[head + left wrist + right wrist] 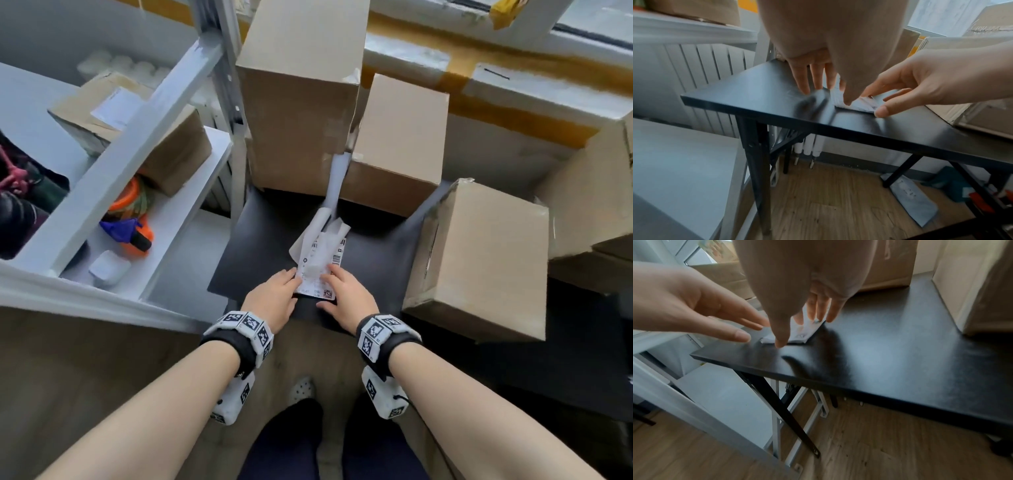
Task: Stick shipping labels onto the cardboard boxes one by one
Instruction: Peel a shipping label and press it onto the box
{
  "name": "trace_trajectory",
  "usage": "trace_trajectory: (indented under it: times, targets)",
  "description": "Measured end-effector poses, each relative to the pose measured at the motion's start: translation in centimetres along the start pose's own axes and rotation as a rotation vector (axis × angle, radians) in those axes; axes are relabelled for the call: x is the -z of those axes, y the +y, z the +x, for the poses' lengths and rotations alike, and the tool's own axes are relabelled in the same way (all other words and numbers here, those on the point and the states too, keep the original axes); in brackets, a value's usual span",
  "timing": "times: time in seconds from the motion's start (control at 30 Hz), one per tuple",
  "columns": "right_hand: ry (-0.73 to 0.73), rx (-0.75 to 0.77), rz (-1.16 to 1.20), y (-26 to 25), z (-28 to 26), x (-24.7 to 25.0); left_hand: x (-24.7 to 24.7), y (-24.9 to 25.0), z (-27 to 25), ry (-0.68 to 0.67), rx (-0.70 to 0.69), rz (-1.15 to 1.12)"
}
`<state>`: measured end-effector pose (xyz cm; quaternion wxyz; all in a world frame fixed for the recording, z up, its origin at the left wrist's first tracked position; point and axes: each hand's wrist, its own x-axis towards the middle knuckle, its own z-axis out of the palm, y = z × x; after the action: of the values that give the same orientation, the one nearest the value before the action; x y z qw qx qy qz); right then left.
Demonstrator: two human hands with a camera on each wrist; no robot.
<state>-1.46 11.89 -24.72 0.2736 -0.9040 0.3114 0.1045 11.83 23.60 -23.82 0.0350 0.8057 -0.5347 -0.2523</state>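
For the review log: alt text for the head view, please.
Both hands, left hand and right hand, rest with straight fingers on a strip of shipping labels on a black table, cardboard boxes behind.

A white strip of shipping labels (317, 270) with black print lies flat on the black table, its near end between the fingertips of both hands, the far part curling up and away beyond the fingers. Beyond the fingertips stand a tall cardboard box (298, 99) and a smaller box (399, 144); right of the right-hand fingers lies a third box (479, 257).
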Motion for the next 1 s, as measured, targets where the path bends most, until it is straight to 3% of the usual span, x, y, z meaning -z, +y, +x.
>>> trace_trajectory:
  times: [0.33, 0.5, 0.7, 0.9, 1.0]
  targets:
    - [0.129, 0.063, -0.006, 0.0, 0.9, -0.9, -1.2, -1.0, 1.5, 0.248, 0.002, -0.122]
    - [0.181, 0.089, -0.023, -0.2, 0.9, -0.6, -0.3, -0.8, 2.1, 0.217, 0.012, -0.152]
    - [0.181, -0.105, 0.072, -1.4, 0.1, 3.2, 2.8, 1.4, 2.2, 0.272, 0.114, -0.28]
    - [0.247, -0.123, 0.131, -2.1, -1.2, 8.1, 6.4, 5.0, 2.9, 0.115, 0.077, -0.535]
    - [0.291, -0.109, 0.157, -2.2, -1.9, 10.0, 9.0, 6.7, 3.5, 0.121, 0.142, -0.893]
